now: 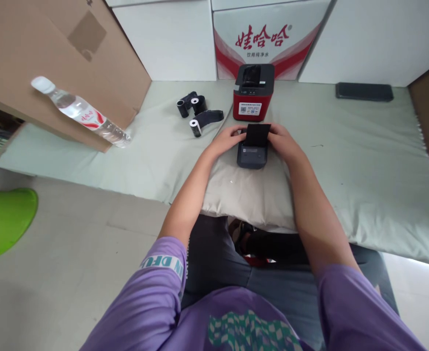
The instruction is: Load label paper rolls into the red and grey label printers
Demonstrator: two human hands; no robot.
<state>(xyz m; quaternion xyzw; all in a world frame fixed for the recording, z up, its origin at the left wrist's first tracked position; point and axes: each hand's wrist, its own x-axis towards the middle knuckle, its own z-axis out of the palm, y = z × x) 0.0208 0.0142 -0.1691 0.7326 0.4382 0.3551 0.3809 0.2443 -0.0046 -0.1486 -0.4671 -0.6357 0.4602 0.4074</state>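
A small dark grey portable printer (pixel 252 157) lies on the cloth-covered surface in front of me. Black paper (pixel 258 134) stands up out of its far end. My left hand (pixel 229 138) is closed round the printer's left side, and my right hand (pixel 282 139) grips the right side; some fingertips are hidden behind the printer and paper. Just beyond them stands a red and black desktop printer (pixel 253 92) with a white label on its front. To the left lie several small paper rolls, one a black-and-white roll (pixel 195 128) with a dark strip trailing from it.
A water bottle (pixel 84 114) leans at the left by a large cardboard box (pixel 60 53). White boxes (pixel 170 41) line the back. A dark flat object (pixel 364 91) lies at the back right. Bottom left, a bright green item (pixel 9 222) is on the floor.
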